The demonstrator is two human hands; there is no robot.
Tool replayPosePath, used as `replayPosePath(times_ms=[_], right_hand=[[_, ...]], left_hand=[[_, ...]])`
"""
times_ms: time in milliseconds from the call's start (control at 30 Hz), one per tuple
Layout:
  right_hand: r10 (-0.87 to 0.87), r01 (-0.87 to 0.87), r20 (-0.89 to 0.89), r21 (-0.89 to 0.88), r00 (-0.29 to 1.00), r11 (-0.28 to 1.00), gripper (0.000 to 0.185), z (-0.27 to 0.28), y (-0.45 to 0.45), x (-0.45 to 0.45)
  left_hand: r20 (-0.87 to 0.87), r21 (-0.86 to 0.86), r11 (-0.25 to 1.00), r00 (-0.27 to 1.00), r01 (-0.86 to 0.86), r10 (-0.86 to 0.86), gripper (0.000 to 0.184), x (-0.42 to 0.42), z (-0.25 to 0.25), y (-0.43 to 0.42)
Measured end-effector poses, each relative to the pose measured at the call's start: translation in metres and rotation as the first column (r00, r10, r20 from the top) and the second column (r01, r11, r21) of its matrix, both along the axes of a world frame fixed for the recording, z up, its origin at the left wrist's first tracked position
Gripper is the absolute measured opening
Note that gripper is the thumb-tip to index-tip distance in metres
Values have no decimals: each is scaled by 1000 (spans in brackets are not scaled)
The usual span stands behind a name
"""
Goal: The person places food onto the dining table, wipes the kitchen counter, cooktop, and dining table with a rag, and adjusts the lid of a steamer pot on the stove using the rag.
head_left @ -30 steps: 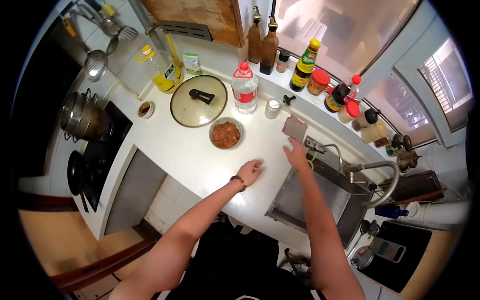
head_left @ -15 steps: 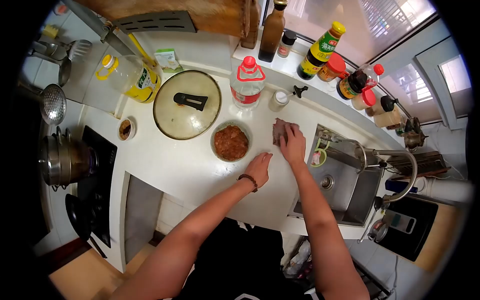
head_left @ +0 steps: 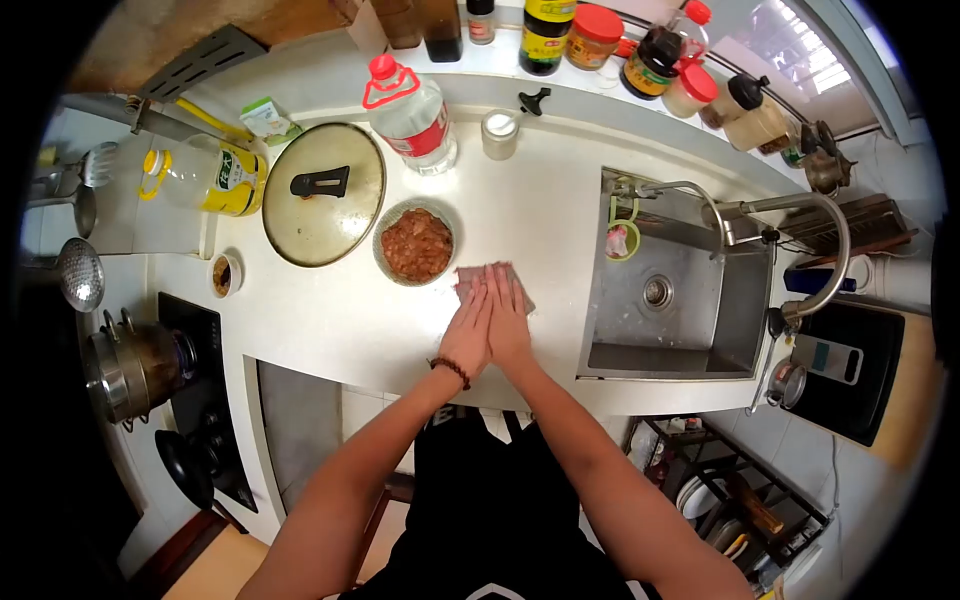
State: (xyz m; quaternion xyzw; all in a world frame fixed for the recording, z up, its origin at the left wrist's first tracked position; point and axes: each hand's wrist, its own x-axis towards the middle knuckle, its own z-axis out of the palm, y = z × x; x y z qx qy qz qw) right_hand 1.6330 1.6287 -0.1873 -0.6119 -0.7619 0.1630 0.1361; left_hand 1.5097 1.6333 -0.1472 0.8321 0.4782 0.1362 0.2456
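Observation:
Both of my hands lie flat on a greyish-brown cloth [head_left: 515,289] on the white counter. My left hand [head_left: 467,337] has its fingers stretched out, pressed against my right hand [head_left: 506,325]. The right hand's fingers are also extended over the cloth and hide much of it. Just beyond, to the left, stands a patterned bowl [head_left: 383,262] of reddish-brown minced or chopped meat [head_left: 417,245].
A glass lid [head_left: 330,220], a large water bottle [head_left: 415,125] and a small jar [head_left: 499,136] stand behind. The sink [head_left: 670,330] is on the right. On the left are the stove [head_left: 215,400] with a steel pot [head_left: 130,365] and a small cup [head_left: 226,274].
My right hand has moved the cloth left and nearer, below the bowl. My left hand has opened from a loose fist and come onto the cloth. The view has shifted.

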Motion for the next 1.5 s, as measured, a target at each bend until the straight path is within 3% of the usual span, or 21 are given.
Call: replayPosePath(times_ms=[67, 100, 200, 267, 333, 400, 500, 567, 600, 667, 800, 900, 967, 1067, 1133, 1200, 1267, 1333, 1400, 1433, 1500], right_hand=[[15, -14, 16, -35, 1000, 999, 78, -4, -28, 13], [-36, 30, -104, -64, 994, 998, 77, -22, -41, 20], [-127, 94, -225, -154, 966, 984, 76, -29, -68, 63], [-43, 36, -72, -94, 997, 995, 77, -9, -93, 106], [-60, 55, -117, -48, 991, 997, 78, 10, -130, 138], [-48, 50, -161, 8, 986, 999, 78, 16, -161, 155], [-52, 47, -118, -43, 992, 998, 79, -12, -209, 163], [-89, 88, -38, -27, 995, 996, 80, -26, -222, 157], [-77, 77, -35, -8, 996, 997, 80, -21, -216, 152], [-96, 100, 42, -97, 994, 990, 81, -15, -219, 139], [-184, 194, 172, -47, 968, 980, 85, -4, -204, 76], [-16, 18, 178, -10, 984, 1000, 93, -2, -153, 28], [20, -26, 176, 34, 984, 999, 91, -12, -118, -36], [80, -90, 154, 58, 985, 994, 93, -15, -74, -133], [168, -175, -198, -17, 966, 984, 92, -13, -50, -197], [214, -202, 62, -156, 975, 967, 92, 4, -47, -244], [200, -201, 88, 5, 976, 980, 84, -10, -52, -265], [179, -178, 27, -24, 984, 984, 75, -12, -53, -258], [241, -254, 253, 18, 937, 967, 71, -18, -58, -242], [162, -169, 192, 21, 968, 985, 74, -47, -70, -230], [108, -104, 190, -34, 976, 994, 73, -37, -94, -178]], left_hand=[[26, -61, 998, 999, -35, 37, 64, 13, 2, -29], [20, -47, 998, 999, -48, 49, 64, 24, 3, -39], [-9, -105, 992, 997, -72, 72, 65, 72, -2, -73], [0, -64, 998, 1000, -18, 18, 65, 107, -15, -95], [30, -206, 978, 999, 25, -19, 64, 141, -2, -120], [-143, -104, 981, 974, 162, -176, 70, 157, -5, -151], [-199, -82, 986, 967, 147, -160, 76, 164, -21, -199], [-69, -187, 979, 992, 86, -101, 79, 156, 1, -211], [-67, -168, 983, 994, 76, -88, 79, 148, 9, -205], [-137, -355, 929, 977, 105, -162, 82, 129, 20, -203], [-163, -331, 940, 977, 77, -138, 83, 74, 11, -185], [-292, -307, 949, 943, 64, -158, 84, 24, 2, -148], [-199, -256, 959, 977, -124, 74, 79, -33, 5, -124], [-219, -37, 989, 967, -140, 129, 79, -128, -34, -91], [-237, -153, 974, 963, -167, 127, 78, -199, -46, -75], [-87, -33, 977, 975, -210, 206, 80, -240, -17, -73], [-151, -154, 954, 960, -259, 236, 84, -254, -14, -72], [-147, -166, 965, 973, -202, 179, 88, -248, -12, -73], [-122, -37, 983, 977, -182, 176, 92, -222, -12, -80], [-295, 23, 996, 952, -81, 84, 78, -206, -19, -84], [-457, 51, 990, 884, 133, -95, 73, -145, 2, -89]])
